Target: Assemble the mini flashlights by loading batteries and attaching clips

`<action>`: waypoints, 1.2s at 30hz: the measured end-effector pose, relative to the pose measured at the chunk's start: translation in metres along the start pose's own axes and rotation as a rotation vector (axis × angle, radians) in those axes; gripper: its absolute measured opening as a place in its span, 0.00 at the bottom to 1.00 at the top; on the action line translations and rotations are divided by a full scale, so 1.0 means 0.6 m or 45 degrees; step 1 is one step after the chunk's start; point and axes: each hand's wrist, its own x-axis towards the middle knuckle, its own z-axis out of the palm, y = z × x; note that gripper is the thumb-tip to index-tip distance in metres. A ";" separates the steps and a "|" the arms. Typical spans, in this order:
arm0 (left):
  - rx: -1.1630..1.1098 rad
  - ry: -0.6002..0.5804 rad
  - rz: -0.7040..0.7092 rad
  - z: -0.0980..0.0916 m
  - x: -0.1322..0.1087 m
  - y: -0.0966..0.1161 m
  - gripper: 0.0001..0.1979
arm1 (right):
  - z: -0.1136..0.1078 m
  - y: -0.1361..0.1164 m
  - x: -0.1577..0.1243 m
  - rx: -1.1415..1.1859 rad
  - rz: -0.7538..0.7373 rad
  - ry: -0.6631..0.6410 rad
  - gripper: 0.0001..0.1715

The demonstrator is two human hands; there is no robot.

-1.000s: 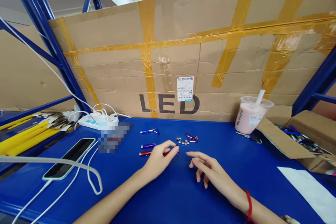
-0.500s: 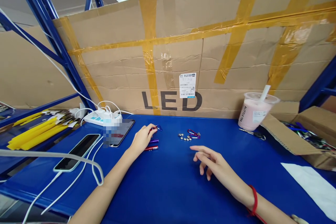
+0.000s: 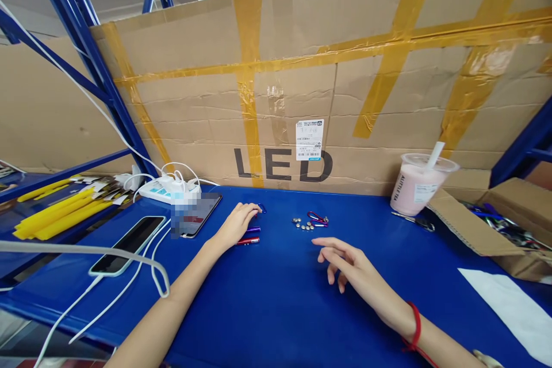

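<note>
The left hand [image 3: 238, 223] is at the far end of a small row of tubes, and it is the nearer of the 2 hands to them. Its fingers are bent downward, but I cannot tell whether they grip something; a blue clip [image 3: 264, 209] shows just past the fingertips. On the near side lie the purple tube [image 3: 253, 230] and then the red tube [image 3: 250, 241], both with the long axis running left to right, their left parts next to the hand. The right hand [image 3: 345, 261] is loosely spread and holds nothing; the discs [image 3: 304, 226] and clips [image 3: 319, 225] lie beyond its fingertips.
</note>
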 end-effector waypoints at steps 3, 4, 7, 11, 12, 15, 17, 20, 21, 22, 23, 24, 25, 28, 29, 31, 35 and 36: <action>-0.051 0.008 0.059 0.005 0.001 0.002 0.15 | 0.000 0.002 0.002 -0.005 0.002 0.004 0.28; -0.068 0.008 0.080 0.006 0.001 0.002 0.15 | 0.000 0.003 0.003 -0.004 0.002 0.007 0.28; -0.148 0.019 0.132 0.008 0.003 0.000 0.13 | -0.001 0.004 0.004 0.003 -0.004 0.011 0.28; -0.164 0.029 0.142 0.007 0.003 0.005 0.12 | 0.000 0.006 0.005 0.011 -0.017 0.021 0.27; -0.150 0.030 0.142 0.007 0.002 0.007 0.12 | 0.000 0.006 0.005 0.013 -0.017 0.020 0.27; -0.071 0.036 0.128 0.008 0.001 0.008 0.11 | 0.002 0.008 0.005 0.012 -0.008 0.003 0.27; 0.013 0.028 0.106 0.008 0.000 0.005 0.11 | 0.003 0.009 0.005 0.009 -0.003 -0.009 0.28; 0.127 -0.009 0.083 0.006 -0.001 0.001 0.11 | 0.005 0.009 0.005 0.005 -0.006 -0.011 0.28; 0.150 -0.025 0.075 0.004 -0.001 0.000 0.11 | 0.005 0.009 0.004 0.004 -0.007 -0.011 0.28; 0.165 -0.040 0.063 0.003 -0.001 -0.001 0.11 | 0.005 0.010 0.004 0.003 -0.008 -0.012 0.28; 0.174 -0.054 0.050 0.001 0.000 -0.002 0.11 | 0.005 0.010 0.004 0.003 -0.009 -0.013 0.27; 0.178 -0.068 0.037 -0.001 0.000 -0.003 0.11 | 0.005 0.011 0.004 0.004 -0.011 -0.014 0.27; 0.181 -0.079 0.028 -0.003 0.000 -0.005 0.11 | 0.004 0.011 0.005 0.004 -0.014 -0.016 0.27; 0.194 -0.096 0.021 -0.007 0.001 -0.012 0.12 | 0.003 0.012 0.004 0.004 -0.019 -0.025 0.26; 0.199 -0.100 0.024 -0.007 0.001 -0.015 0.13 | 0.003 0.012 0.004 0.003 -0.020 -0.027 0.26; 0.212 -0.108 0.034 -0.007 0.001 -0.021 0.15 | 0.003 0.011 0.003 0.001 -0.019 -0.030 0.26; 0.248 -0.095 0.028 -0.007 0.000 -0.035 0.17 | 0.004 0.007 0.001 0.000 -0.008 -0.026 0.26; 0.248 -0.087 0.023 -0.008 0.000 -0.038 0.18 | 0.004 0.006 0.001 0.001 -0.007 -0.026 0.26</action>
